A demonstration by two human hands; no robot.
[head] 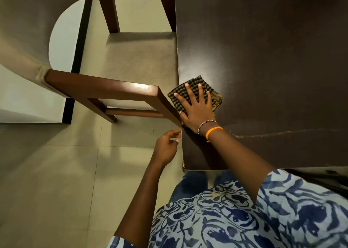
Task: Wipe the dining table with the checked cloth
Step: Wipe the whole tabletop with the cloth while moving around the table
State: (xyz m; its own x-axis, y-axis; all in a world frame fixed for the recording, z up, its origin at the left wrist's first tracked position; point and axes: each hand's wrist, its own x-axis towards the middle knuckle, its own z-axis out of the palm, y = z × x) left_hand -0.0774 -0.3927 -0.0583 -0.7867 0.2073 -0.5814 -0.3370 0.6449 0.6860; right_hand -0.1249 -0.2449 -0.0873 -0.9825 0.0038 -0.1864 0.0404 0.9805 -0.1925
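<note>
Two hands: right (197, 110) flat on one checked cloth (195, 95).

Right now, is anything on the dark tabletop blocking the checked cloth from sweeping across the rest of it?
Nothing visible. The right hand lies flat on the folded black-and-tan checked cloth at the left edge of the dark brown dining table, and the surface beyond it shows no objects. The brown wooden chair stands off the table's edge.
</note>
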